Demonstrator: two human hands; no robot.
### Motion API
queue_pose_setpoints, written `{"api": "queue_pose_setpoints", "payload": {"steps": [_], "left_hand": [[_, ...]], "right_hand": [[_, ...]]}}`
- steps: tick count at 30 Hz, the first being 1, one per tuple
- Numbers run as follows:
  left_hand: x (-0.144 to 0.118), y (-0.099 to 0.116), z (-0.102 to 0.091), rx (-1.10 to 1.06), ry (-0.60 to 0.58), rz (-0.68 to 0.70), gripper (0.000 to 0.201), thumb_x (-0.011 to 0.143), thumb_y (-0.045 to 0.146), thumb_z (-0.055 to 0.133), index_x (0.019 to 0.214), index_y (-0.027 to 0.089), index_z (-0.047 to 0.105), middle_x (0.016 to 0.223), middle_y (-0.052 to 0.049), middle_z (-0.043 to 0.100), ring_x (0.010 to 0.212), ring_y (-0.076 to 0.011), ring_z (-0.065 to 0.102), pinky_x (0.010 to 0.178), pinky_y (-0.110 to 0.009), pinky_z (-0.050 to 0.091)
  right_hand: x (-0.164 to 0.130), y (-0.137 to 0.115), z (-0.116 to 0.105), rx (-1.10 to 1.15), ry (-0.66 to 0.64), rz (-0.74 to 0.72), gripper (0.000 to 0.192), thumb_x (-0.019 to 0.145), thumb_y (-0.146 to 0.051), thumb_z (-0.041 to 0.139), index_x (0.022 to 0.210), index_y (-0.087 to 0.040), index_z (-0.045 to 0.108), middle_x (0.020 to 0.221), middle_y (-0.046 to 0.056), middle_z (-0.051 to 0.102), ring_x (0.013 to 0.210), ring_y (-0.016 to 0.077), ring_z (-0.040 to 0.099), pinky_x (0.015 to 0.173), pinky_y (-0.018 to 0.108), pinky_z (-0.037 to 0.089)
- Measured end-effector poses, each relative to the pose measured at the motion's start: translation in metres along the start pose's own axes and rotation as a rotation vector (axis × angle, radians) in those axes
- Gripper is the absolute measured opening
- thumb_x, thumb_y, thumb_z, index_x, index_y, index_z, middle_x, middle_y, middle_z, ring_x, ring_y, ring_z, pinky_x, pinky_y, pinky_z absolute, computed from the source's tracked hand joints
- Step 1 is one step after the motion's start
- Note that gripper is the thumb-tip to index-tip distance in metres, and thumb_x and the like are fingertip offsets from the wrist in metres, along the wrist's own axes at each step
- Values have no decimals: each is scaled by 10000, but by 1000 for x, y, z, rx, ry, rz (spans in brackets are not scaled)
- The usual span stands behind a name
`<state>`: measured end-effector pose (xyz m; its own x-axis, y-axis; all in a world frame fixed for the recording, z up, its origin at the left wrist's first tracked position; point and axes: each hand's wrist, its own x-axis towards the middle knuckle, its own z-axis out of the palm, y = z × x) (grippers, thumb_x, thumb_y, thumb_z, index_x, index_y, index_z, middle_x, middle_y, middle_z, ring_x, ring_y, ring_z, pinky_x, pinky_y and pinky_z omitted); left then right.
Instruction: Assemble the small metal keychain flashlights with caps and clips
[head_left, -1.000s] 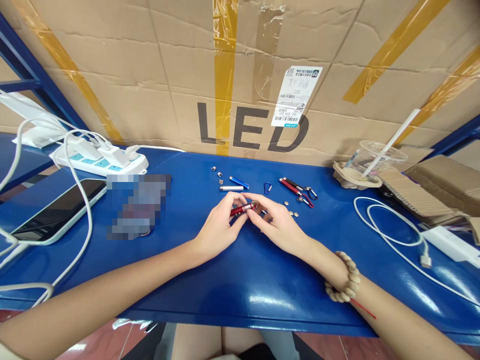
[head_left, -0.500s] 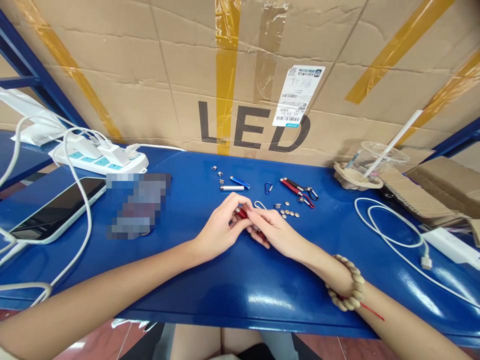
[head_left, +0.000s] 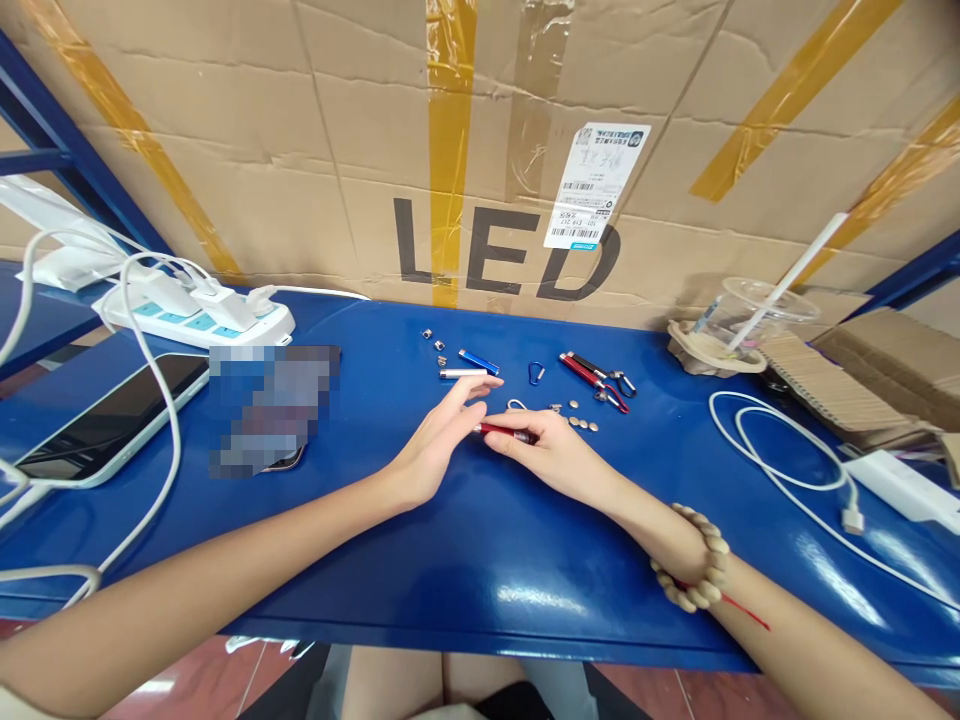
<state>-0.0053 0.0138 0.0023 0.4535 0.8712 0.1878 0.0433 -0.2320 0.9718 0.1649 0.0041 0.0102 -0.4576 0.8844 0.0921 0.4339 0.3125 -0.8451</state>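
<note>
A glossy blue table (head_left: 480,560) fills the lower frame, strip lights reflected in it. At its centre the right hand (head_left: 551,455) is curled round a small red penlight (head_left: 504,431), held flat just above the surface; the left hand (head_left: 435,445) lies loosely open, fingers stretched toward the penlight's left tip — whether they touch it is unclear. Just beyond, button cells (head_left: 581,423) — then a silver tube (head_left: 463,375), a blue tube (head_left: 478,362) and a blue carabiner (head_left: 535,374). At mid left sit a phone (head_left: 105,415) and a power strip (head_left: 199,318); at right a white cable (head_left: 787,450). A cardboard box (head_left: 300,150) marked LED walls off the top.
</note>
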Motion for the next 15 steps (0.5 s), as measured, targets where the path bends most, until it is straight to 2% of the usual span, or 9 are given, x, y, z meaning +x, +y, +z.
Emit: {"api": "queue_pose_setpoints", "payload": {"steps": [2,6,15], "left_hand": [[1,-3,0,-62,6,1,378,925,401,313,1205,211,482,1326,-54,469,1281,-222,372,1046,-348,272],[2,-5,0,-131,36,32,391,928,388,282,1195,187,484,1319,-74,477,1276,-229,386,1051,-369,273],[3,-4,0,-147,79,23,383,913,375,280,1155,186,510,1299,-72,492,1261,-226,404,1043,-364,277]], "right_hand": [[0,0,1,-8,22,4,295,859,-354,526,1041,-198,699,986,36,709,808,166,630,696,259,466],[1,0,1,-49,42,8,282,847,-336,545,1028,-189,706,952,40,722,788,163,644,705,259,480],[0,-4,-1,-136,60,7,232,835,-291,570,980,-186,717,931,36,727,782,161,650,717,263,488]]}}
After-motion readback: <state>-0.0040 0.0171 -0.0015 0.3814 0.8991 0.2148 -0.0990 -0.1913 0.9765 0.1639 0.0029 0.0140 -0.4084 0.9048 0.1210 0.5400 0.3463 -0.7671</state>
